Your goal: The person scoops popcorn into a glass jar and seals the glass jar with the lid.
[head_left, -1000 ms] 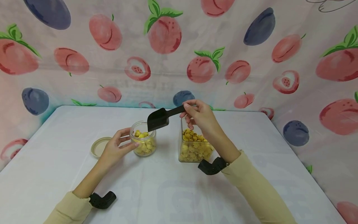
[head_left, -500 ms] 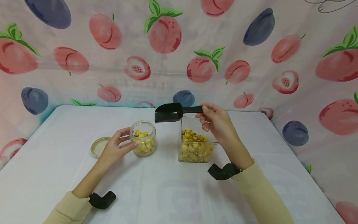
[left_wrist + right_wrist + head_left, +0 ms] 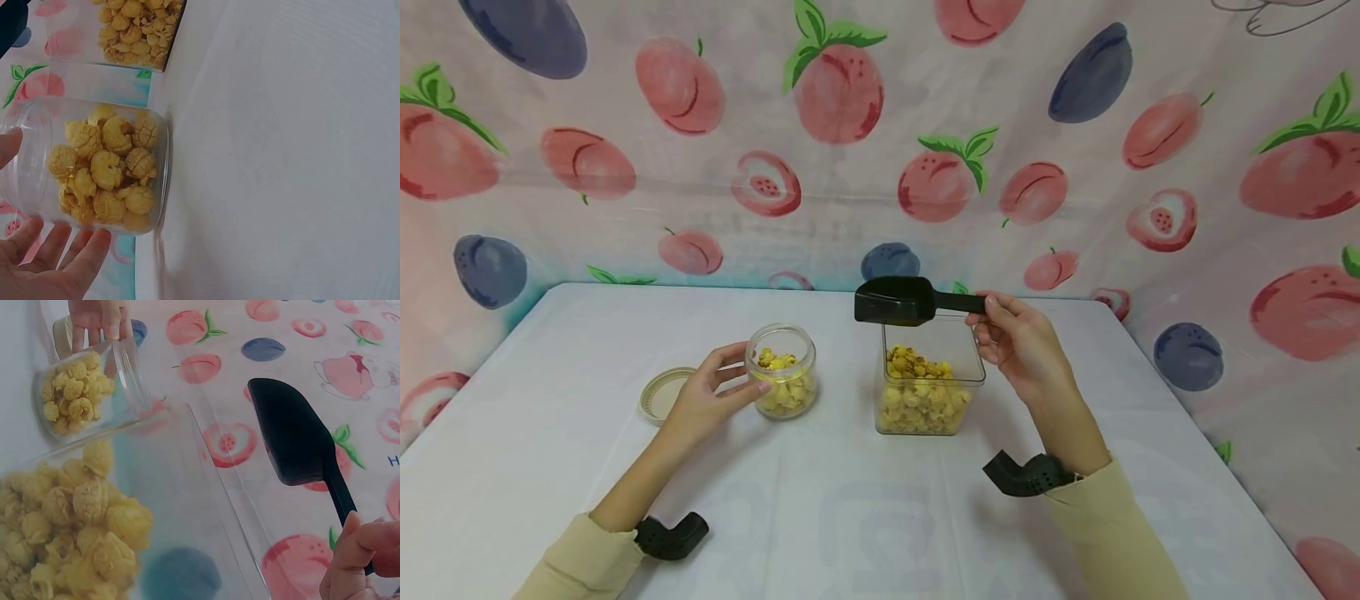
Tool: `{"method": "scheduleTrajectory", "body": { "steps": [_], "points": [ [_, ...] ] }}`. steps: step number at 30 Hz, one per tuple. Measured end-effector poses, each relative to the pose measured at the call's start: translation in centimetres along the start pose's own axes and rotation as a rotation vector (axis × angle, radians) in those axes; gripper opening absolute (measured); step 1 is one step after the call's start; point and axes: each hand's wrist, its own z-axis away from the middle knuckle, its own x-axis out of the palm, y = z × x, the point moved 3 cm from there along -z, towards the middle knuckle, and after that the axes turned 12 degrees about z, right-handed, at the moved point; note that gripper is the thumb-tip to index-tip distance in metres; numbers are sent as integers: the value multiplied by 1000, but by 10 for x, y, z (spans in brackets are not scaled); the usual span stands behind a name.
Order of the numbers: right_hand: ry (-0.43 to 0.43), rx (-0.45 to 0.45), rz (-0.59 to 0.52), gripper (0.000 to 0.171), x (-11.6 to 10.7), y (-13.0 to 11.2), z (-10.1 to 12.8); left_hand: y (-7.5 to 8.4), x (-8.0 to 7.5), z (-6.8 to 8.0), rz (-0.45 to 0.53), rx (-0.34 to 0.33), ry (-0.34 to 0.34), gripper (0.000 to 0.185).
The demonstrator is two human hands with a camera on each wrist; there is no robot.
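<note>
Nearest: beige sleeves w/ black wrist cams, on a white tablecloth (image 3: 865, 517).

L hand (image 3: 703, 400) cups the round clear jar (image 3: 782, 371) from its left side, thumb and fingers curled round the wall; jar stands upright on the cloth, roughly two-thirds full of yellow popcorn (image 3: 106, 172). Jar looks like thin smooth plastic or glass, can't tell which. Judged light and a bit slippery, so a side wrap low on the wall suits it.

Beige round lid (image 3: 664, 393) lies flat just left of that hand.

R hand (image 3: 1022, 350) pinches the handle end of the black plastic scoop (image 3: 895, 300), fingers closed on it. Scoop is held about level over the back rim of the square clear container (image 3: 928, 387), apart from it. Bowl looks empty in the R wrist view. Stiff, matte, light; handle is the obvious place to hold.

Container: straight see-through walls, about half full of popcorn. Kernels knobbly, dry, brittle, prob crush easily.

Far: fruit-print backdrop (image 3: 880, 142), peaches & plums, soft drape.
</note>
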Motion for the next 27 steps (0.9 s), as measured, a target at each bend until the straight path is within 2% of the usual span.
{"method": "scheduleTrajectory", "body": {
  "steps": [11, 15, 18, 22, 27],
  "points": [
    [17, -63, -88, 11, -18, 0, 5, 5, 2, 2, 34, -15, 7, 68],
    [23, -73, -109, 11, -22, 0, 6, 10, 2, 1, 18, 28, 36, 71],
    [38, -81, -104, 12, -25, 1, 6, 15, 2, 0, 1, 111, 83, 70],
    [56, -95, -96, 12, -28, 2, 7, 26, 6, 1, 14, 269, 171, 61],
    [48, -119, -119, 12, -32, 4, 6, 46, 21, 5, 52, 481, 212, 56]
  ]
}}
